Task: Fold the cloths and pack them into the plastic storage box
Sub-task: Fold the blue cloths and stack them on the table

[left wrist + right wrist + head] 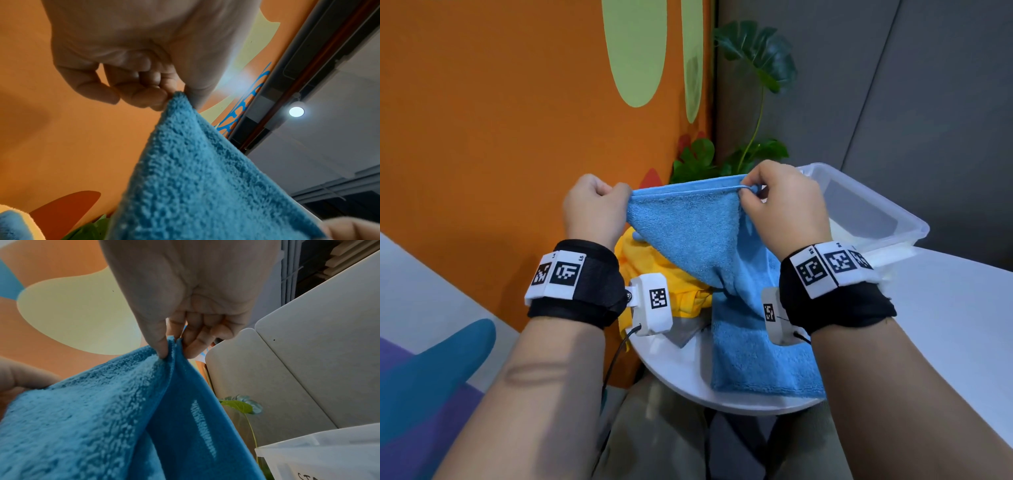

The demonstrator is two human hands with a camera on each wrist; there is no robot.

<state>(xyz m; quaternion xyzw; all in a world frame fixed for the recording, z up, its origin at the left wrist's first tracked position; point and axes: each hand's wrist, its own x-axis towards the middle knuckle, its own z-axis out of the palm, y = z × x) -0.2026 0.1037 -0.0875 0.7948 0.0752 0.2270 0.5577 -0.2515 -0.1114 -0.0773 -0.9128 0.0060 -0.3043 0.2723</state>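
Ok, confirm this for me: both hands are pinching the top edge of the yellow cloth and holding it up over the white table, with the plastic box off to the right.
Wrong on one point: the cloth held up is the blue cloth, not the yellow one. The head view shows the left hand and right hand pinching its top edge over the white table; the yellow cloth lies beneath. The plastic box is to the right.

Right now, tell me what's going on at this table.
A person is folding a blue cloth. The left hand and the right hand each pinch an upper corner, holding it up stretched between them while its lower part trails on the white table. A yellow cloth lies crumpled behind it. The plastic storage box stands open on the right.
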